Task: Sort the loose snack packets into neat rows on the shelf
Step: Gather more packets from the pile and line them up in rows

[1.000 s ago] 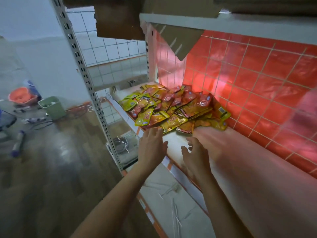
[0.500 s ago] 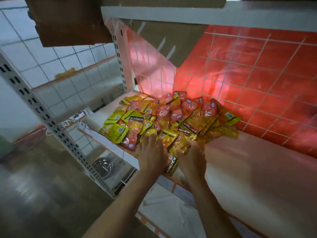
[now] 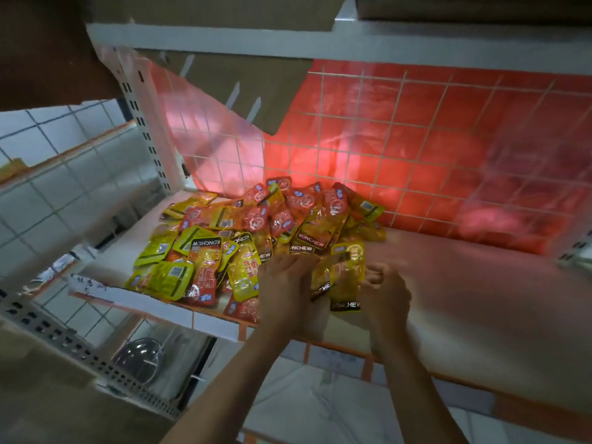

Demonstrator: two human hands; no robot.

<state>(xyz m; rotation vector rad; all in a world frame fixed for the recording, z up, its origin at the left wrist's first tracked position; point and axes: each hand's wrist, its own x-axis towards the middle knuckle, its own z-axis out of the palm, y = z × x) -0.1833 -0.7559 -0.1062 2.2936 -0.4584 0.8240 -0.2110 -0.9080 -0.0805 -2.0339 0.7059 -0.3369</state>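
Note:
A loose heap of yellow, orange and red snack packets (image 3: 256,232) lies on the left part of the white shelf (image 3: 464,302), against the back. My right hand (image 3: 384,293) pinches one yellow packet (image 3: 347,277) with a black label by its right edge, just off the heap's near right corner. My left hand (image 3: 285,283) lies on the packets at the near edge of the heap, fingers stretched forward; whether it holds one is hidden.
A red sheet behind a wire grid (image 3: 416,149) backs the shelf. The upper shelf board (image 3: 320,43) hangs low overhead with a cardboard flap (image 3: 243,84) drooping from it. A perforated upright (image 3: 141,123) stands at the left. A metal bowl (image 3: 141,354) sits on the level below.
Both hands reached forward from the shelf edge into the heap. My right hand has since pulled one yellow packet out to the right, and the view has moved closer.

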